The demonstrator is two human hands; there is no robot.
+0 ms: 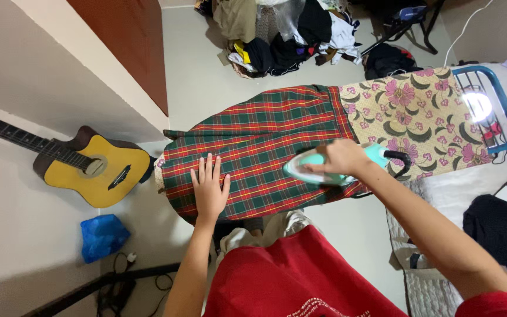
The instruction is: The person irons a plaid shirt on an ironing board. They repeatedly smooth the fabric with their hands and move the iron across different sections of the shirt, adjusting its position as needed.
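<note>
- A pale tiled floor (200, 76) spreads under everything.
- A yellow acoustic guitar (92, 167) leans against the off-white wall (13, 76).
- A reddish-brown wooden door (130, 41) stands beside it.
- A crumpled blue plastic bag (102, 236) lies below.
- A heap of mixed clothes (283, 32) fills the far end.

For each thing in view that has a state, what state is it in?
Left hand: flat, fingers spread, pressing on the plaid cloth.
Right hand: closed around the iron's handle.
Iron: soleplate down on the plaid cloth.
Plaid cloth: spread flat over the ironing board.
Ironing board: set up, flowered cover partly bare.
Guitar: leaning against the wall.
Clothes pile: heaped on the floor.
</note>
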